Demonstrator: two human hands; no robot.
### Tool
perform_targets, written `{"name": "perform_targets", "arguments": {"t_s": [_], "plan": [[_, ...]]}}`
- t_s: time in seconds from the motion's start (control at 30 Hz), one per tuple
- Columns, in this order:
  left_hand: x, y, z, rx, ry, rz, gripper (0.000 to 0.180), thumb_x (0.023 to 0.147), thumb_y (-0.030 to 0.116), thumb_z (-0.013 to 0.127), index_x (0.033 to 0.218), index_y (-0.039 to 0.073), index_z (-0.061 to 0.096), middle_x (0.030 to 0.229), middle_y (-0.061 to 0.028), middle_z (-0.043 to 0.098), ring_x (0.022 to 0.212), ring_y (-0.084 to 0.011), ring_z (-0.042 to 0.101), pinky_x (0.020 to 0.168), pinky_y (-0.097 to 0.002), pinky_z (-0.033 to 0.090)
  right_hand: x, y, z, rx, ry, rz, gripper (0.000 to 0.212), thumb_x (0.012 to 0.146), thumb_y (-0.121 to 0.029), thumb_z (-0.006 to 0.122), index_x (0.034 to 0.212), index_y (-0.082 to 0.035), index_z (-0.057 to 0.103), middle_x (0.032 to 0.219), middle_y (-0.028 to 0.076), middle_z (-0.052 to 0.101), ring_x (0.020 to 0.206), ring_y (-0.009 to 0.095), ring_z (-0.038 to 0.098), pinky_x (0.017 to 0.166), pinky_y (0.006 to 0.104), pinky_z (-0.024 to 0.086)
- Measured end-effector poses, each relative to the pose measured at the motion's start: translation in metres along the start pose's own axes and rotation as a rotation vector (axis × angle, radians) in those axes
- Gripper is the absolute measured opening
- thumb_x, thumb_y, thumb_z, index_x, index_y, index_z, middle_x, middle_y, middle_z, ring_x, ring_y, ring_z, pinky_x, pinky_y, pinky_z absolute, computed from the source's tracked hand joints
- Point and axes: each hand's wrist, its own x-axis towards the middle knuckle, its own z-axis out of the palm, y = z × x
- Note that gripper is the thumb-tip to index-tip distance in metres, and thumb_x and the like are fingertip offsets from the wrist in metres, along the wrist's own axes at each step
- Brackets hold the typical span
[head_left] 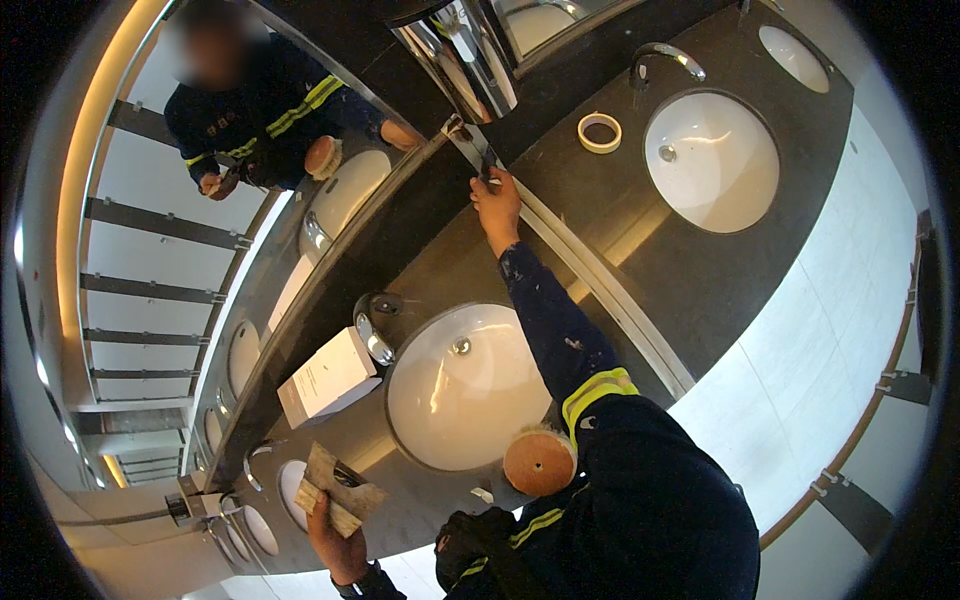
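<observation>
My right hand (497, 212) reaches forward to the wall, closed around the dark handle of a scraper (487, 160). The scraper lies along the far end of a pale metal strip (575, 250), where the counter meets the wall; its blade tip is hard to make out. At the lower left, my left hand (338, 545) is closed on a filler-smeared trowel (345, 480) with a pale wooden grip, held above the counter. Beside my right upper arm sits a round, brown-topped brush (540, 462) with pale bristles round its edge.
A roll of masking tape (585, 143) lies near the right basin (735, 185). A white box (335, 375) stands by a chrome tap (372, 335) and the nearer basin (415, 400). The mirror (150, 160) lines the wall; a chrome dispenser (440, 50) hangs above my right hand.
</observation>
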Motion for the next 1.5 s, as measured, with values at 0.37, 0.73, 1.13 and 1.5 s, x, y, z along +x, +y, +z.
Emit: {"name": "perform_targets", "arguments": {"t_s": [0.37, 0.73, 1.13, 1.5], "plan": [[-0.002, 0.002, 0.007, -0.037, -0.020, -0.009, 0.043, 0.096, 0.025, 0.059, 0.130, 0.001, 0.050, 0.123, -0.0122, 0.059, 0.113, -0.0235, 0.060, 0.092, -0.0419, 0.052, -0.029, -0.024, 0.009, 0.116, -0.119, 0.119, 0.053, 0.089, -0.014, 0.072, 0.133, 0.002, 0.048, 0.089, 0.008, 0.064, 0.074, 0.015, 0.067, 0.061, 0.0248, 0.054], [0.028, -0.006, 0.072, -0.384, -0.148, -0.193, 0.039, 0.099, 0.019, 0.050, 0.134, 0.003, 0.049, 0.129, -0.0135, 0.060, 0.114, -0.0272, 0.062, 0.099, -0.0451, 0.051, -0.183, -0.150, -0.072, -0.108, -1.020, -0.010, 0.052, 0.088, -0.010, 0.069, 0.136, -0.002, 0.051, 0.126, 0.011, 0.060, 0.110, 0.021, 0.061, 0.094, 0.0309, 0.049], [0.043, 0.020, 0.133, -0.334, -0.478, -0.282, 0.043, 0.097, 0.019, 0.054, 0.134, -0.001, 0.046, 0.126, -0.0143, 0.061, 0.112, -0.0238, 0.064, 0.096, -0.0377, 0.053, -0.180, -0.233, -0.097, -0.778, -1.332, -0.549, 0.042, 0.085, -0.010, 0.068, 0.126, -0.016, 0.064, 0.126, 0.013, 0.056, 0.112, 0.032, 0.058, 0.093, 0.0401, 0.051], [0.029, 0.033, 0.124, 0.096, -0.330, -0.157, 0.045, 0.091, 0.023, 0.066, 0.128, 0.000, 0.052, 0.113, -0.0078, 0.064, 0.096, -0.0159, 0.065, 0.083, -0.0295, 0.053, -0.186, -0.337, -0.073, -0.982, -1.339, -1.144, 0.041, 0.082, -0.004, 0.068, 0.119, -0.020, 0.066, 0.121, 0.012, 0.058, 0.110, 0.030, 0.059, 0.088, 0.0410, 0.052]]}}
